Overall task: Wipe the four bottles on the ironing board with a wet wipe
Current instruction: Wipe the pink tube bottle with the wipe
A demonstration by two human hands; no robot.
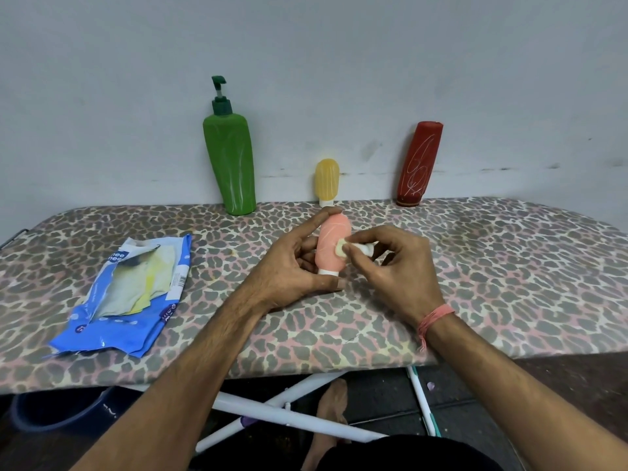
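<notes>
A small pink bottle (331, 241) with a white cap stands cap-down over the leopard-print ironing board (475, 266). My left hand (292, 263) holds it, index finger on its top and thumb under the cap. My right hand (397, 263) pinches a small folded white wet wipe (353, 248) against the bottle's right side. Along the wall stand a tall green pump bottle (231, 158), a small yellow bottle (327, 181) and a red bottle (418, 164) marked with white scribbles.
An opened blue wet-wipe pack (136, 294) lies on the board's left part. Below the board's front edge show its white crossed legs (282, 413), a dark bucket (57, 409) at the left and my foot on the floor.
</notes>
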